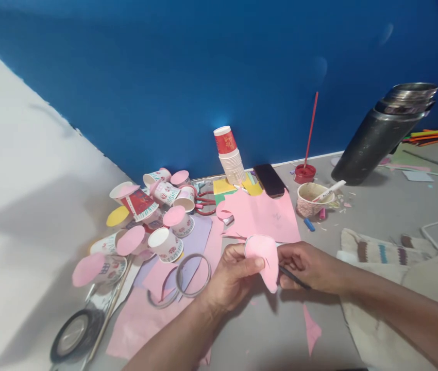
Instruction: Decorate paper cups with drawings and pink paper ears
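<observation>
In my left hand point(238, 268) is a piece of pink paper point(265, 257), pinched with the thumb across its front. The paper has a rounded top and narrows to a drooping point at the bottom. A pale rim shows along its upper left edge, but what lies behind it is hidden. My right hand point(300, 263) is closed on a slim black tool point(295, 277) right beside the paper's right edge; its working end is out of sight, so its kind is unclear. A pink scrap point(312, 329) lies on the table below my right hand.
Paper cups point(166, 245), many with pink discs, crowd the left. Tape rolls point(193, 275), pink sheets point(269, 216), a cup stack point(231, 159) and a phone point(269, 180) lie around. At right stand a marker in a cup point(309, 203), a black flask point(381, 136) and a cloth point(389, 288).
</observation>
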Available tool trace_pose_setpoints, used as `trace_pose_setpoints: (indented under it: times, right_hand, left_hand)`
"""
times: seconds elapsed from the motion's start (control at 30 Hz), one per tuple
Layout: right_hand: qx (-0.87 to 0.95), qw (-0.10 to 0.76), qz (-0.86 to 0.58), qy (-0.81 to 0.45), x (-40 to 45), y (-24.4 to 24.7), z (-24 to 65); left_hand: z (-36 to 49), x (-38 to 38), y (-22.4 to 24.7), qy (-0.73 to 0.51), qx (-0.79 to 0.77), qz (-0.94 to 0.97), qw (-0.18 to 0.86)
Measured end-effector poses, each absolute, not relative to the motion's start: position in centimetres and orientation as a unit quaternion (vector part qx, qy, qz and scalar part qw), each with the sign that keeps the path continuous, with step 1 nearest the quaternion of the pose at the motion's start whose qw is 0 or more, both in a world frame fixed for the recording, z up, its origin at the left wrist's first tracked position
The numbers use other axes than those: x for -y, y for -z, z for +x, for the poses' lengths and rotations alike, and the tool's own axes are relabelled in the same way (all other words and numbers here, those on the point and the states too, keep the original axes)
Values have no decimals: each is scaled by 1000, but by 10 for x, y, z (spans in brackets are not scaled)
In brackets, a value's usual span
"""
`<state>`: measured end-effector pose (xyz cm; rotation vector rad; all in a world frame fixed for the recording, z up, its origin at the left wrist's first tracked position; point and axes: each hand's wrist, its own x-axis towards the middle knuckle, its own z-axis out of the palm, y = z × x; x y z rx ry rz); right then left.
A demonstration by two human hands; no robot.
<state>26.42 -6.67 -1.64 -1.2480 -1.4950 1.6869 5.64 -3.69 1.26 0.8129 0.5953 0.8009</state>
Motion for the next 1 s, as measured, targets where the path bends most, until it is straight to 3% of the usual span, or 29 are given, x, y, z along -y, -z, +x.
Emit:
trace_pose_setpoints:
  times: [0.33, 0.63, 0.73, 0.87, 1.0]
  right_hand:
    - [593, 337, -545, -488, 64, 9, 262]
    - [536, 281, -483, -633, 64, 2, 265]
    - [539, 299, -555, -558, 63, 2, 264]
    - [613, 224, -633, -416, 65, 1, 261]
    - [688, 190, -618, -331, 69, 1, 259]
  left_hand:
    - [60, 40, -5, -342, -263, 467, 772]
    - [66, 44, 1, -368, -308, 386, 788]
    - [64, 38, -1, -426, -383, 399, 716]
    - [56, 30, -5, -445, -478, 503, 566]
    - [53, 31, -11, -427, -472, 541, 551]
